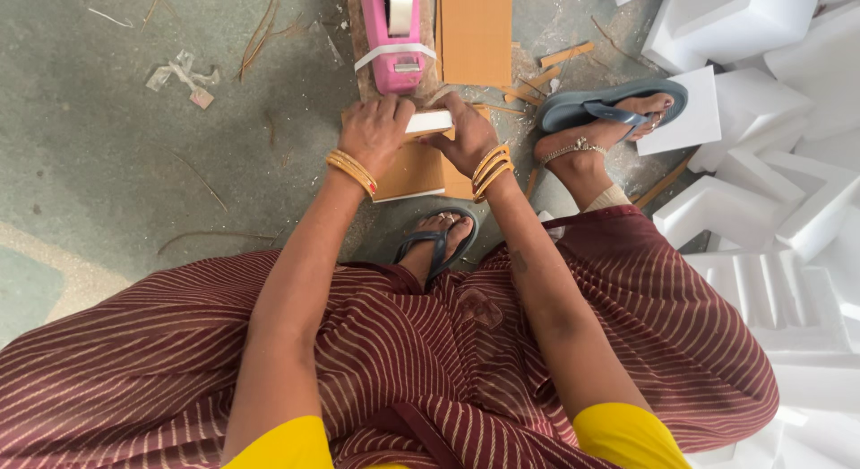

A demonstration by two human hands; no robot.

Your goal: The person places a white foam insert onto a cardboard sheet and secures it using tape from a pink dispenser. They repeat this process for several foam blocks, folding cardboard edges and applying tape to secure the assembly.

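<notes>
Striped maroon cloth (394, 361) is filling the bottom of your view, draped over your knees as you are crouching on the grey floor (116, 164). Past it, both your arms are reaching forward to a flat brown cardboard piece (414, 172) with a white foam block (428, 121) lying on its far end, just below the pink tape dispenser (391, 39).

Your left hand (374, 129) is pressing down with fingers curled together over the left end of the foam block, gripping its edge. Your right hand (468, 133) is closing on the block's right end, fingers folded round it; exactly how the fingertips are meeting underneath I cannot tell. Gold bangles (351, 170) are sitting on both wrists.

By my judgement that foam is going to feel very light and stiff, yet brittle: it is likely to dent or crumble under hard fingertips, so you are better off holding it by its long edges with flat pads. The cardboard is looking thin and bendable, easiest to steady with a palm.

More white foam shapes (761, 218) are piling up on your right, and another cardboard sheet (475, 30) is lying beside the dispenser.
</notes>
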